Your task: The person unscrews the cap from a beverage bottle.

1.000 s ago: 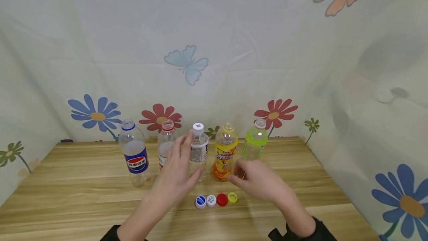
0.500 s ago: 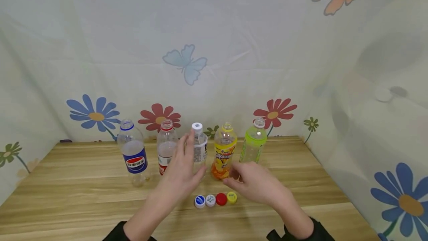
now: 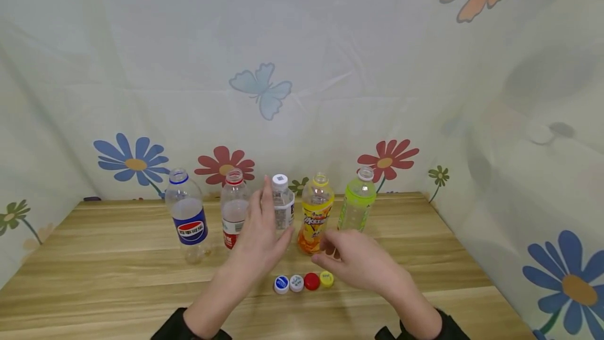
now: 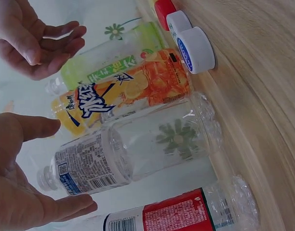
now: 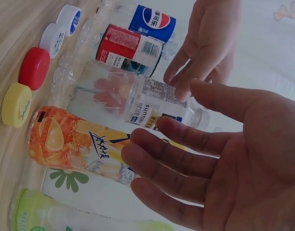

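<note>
The left hand (image 3: 257,232) is held unclenched just beside the white-capped bottle (image 3: 284,213), which is stood upright on the worktop (image 3: 118,277). The right hand (image 3: 362,258), likewise relaxed, is held near the yellow-labelled bottle (image 3: 315,219); four loose caps (image 3: 310,282) are lined up in front.

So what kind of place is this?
Probably an indoor table corner, maybe a little filming booth. A wrinkled backdrop with printed flowers and butterflies rises behind a wood-grain table, where five bottles stand behind four loose caps.
</note>
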`<action>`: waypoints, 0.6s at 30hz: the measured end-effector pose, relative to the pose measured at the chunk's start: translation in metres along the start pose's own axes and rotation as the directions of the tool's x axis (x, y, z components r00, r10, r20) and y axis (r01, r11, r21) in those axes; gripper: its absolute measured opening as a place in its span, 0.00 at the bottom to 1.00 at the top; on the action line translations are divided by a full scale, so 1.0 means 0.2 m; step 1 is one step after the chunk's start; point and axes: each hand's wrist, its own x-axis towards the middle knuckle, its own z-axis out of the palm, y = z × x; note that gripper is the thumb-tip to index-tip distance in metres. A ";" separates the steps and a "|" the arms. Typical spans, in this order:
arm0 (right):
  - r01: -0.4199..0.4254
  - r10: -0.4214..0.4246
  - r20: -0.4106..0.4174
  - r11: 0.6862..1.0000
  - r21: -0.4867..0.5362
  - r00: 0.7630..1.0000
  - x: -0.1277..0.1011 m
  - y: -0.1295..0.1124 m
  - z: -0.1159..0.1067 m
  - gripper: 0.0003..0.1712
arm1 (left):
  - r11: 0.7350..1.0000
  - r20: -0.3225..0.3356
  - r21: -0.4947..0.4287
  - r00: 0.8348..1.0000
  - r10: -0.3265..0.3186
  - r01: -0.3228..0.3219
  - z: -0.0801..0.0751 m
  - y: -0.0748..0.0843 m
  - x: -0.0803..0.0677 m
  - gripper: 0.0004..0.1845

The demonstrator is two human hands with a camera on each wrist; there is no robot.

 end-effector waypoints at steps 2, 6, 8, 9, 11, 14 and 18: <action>-0.004 0.004 0.002 1.000 -0.001 1.000 0.00 0.00 0.00 0.12 | 1.000 -0.003 0.009 1.000 -0.009 0.009 0.01 0.00 0.00 0.61; -0.013 0.013 0.012 1.000 0.003 1.000 0.00 0.00 0.00 0.13 | 0.999 -0.009 0.029 1.000 -0.026 0.026 0.01 0.01 0.01 0.60; -0.014 0.014 0.016 1.000 0.002 1.000 0.00 0.00 0.00 0.15 | 0.999 -0.014 0.043 1.000 -0.026 0.027 0.01 0.01 0.02 0.60; -0.013 0.013 0.019 1.000 0.001 1.000 0.00 0.00 0.00 0.15 | 0.998 -0.018 0.049 1.000 -0.023 0.024 0.02 0.01 0.02 0.60; -0.012 0.011 0.023 1.000 0.005 1.000 0.00 -0.01 0.01 0.16 | 0.998 -0.023 0.065 1.000 -0.018 0.019 0.02 0.00 0.03 0.60; -0.010 0.010 0.026 1.000 0.004 1.000 0.00 -0.01 0.01 0.15 | 0.996 -0.024 0.083 1.000 -0.016 0.018 0.03 0.00 0.03 0.59; -0.003 0.003 0.025 1.000 0.000 1.000 0.00 -0.02 0.01 0.14 | 0.995 -0.017 0.091 0.999 -0.032 0.034 0.04 0.00 0.04 0.58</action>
